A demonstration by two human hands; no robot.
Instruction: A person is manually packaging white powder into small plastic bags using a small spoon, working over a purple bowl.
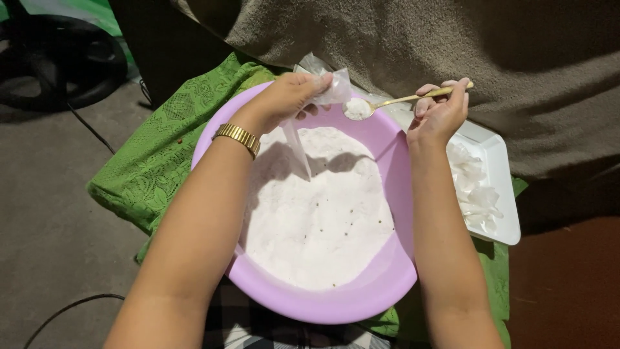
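Right now a big purple bowl [387,284] full of white powder [316,226] sits on a green lace cloth [155,174], under both of the person's arms. Beside the right arm is a white tray [500,155] with small filled bags [475,187].

Over the far side of the bowl, the left hand [284,97] has its fingers [316,83] closed on the top of a little clear bag [336,87]. Just beside those fingers is a gold spoon [387,101] heaped with powder, and the right hand [439,113] pinches its handle.

The bag mouth looks small and floppy. If the fingers let it fold shut, or the spoon tips too soon, I think the powder would miss the bag. Most would drop back in the bowl, but some could land on the cloth. A shaky spoon could spill too.
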